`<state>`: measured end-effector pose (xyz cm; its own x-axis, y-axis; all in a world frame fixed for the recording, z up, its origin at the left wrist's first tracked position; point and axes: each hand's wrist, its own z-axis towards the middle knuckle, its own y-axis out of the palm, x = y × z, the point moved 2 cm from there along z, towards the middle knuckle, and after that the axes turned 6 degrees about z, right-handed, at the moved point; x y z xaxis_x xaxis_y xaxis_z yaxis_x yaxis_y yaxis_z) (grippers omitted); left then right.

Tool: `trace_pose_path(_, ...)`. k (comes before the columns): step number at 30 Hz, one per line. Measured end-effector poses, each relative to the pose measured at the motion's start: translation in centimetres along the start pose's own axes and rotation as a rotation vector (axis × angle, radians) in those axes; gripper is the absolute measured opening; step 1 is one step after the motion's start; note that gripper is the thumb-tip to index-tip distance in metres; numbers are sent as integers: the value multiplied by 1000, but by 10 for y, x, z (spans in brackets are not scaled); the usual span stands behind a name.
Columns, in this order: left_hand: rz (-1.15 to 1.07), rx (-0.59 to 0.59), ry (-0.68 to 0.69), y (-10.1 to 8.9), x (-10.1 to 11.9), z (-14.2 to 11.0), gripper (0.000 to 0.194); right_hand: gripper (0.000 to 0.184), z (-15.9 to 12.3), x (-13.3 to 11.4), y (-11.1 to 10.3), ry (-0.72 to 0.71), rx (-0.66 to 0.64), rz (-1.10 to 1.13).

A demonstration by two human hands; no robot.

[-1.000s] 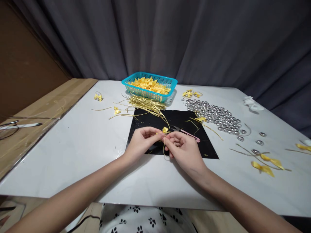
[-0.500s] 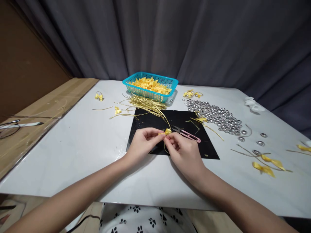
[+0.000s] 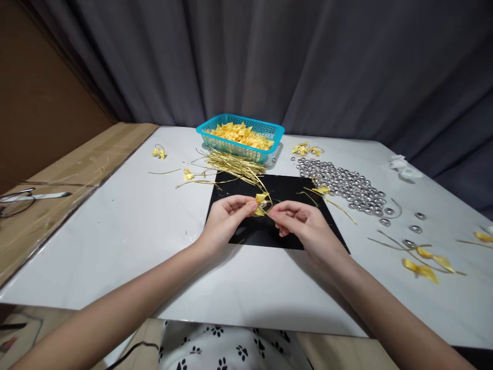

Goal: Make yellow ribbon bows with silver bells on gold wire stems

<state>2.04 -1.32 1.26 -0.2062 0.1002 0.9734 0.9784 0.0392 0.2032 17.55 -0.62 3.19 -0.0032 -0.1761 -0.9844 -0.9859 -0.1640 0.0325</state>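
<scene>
Over the black mat (image 3: 254,234), my left hand (image 3: 228,218) pinches a yellow ribbon bow (image 3: 261,198) between thumb and fingertips. A small silvery bead shows at the middle of the bow. From the bow's right side a gold cord (image 3: 268,210) runs to my right hand (image 3: 298,220), whose thumb and index finger are closed on it. My right hand and wrist cover the pink-handled snips seen earlier on the mat. A bundle of gold cords (image 3: 234,165) lies just beyond the mat.
At the back stands a turquoise basket (image 3: 241,150) full of yellow bows. Many silver beads (image 3: 342,182) spread to the right. Loose bows (image 3: 419,270) with cords lie at the right front, and another bow (image 3: 188,174) at left. Glasses (image 3: 17,198) rest on the cardboard.
My hands have moved apart, the right one shifting rightward with the cord. The bow has turned upright, and its bead now shows. The snips have become hidden behind my right hand.
</scene>
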Motion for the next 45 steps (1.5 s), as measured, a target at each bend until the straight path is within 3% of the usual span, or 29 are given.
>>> trace_pose_path(4,-17,47,17,-5,0,5,14,27,2,3,1,107,11,122)
trace_pose_path(9,-47,100,-11,-10,2,8,13,21,1,1,-2,77,21,53)
trace_pose_path(12,-31,82,-15,-8,4,7,13,18,2,-1,-5,100,-52,80)
trace_pose_path(18,-2,1,19,-4,6,4,16,14,2,-3,-10,238,-256,382)
trace_pose_path(22,-30,-6,11,-3,3,4,15,19,1,-2,-2,96,-291,187)
trace_pose_path(26,-21,-21,-17,-3,1,2,11,22,-2,2,5,-204,-80,-122)
trace_pose_path(29,-19,-21,-23,-2,1,0,10,19,-3,4,7,-321,78,-207)
trace_pose_path(40,81,-18,-10,1,5,-1,6,18,-5,5,6,-383,63,-399)
trace_pose_path(42,120,2,10,1,7,-1,5,16,-9,0,1,-495,213,-360)
trace_pose_path(45,152,46,21,0,9,-1,4,13,-17,-9,-5,-776,486,-417)
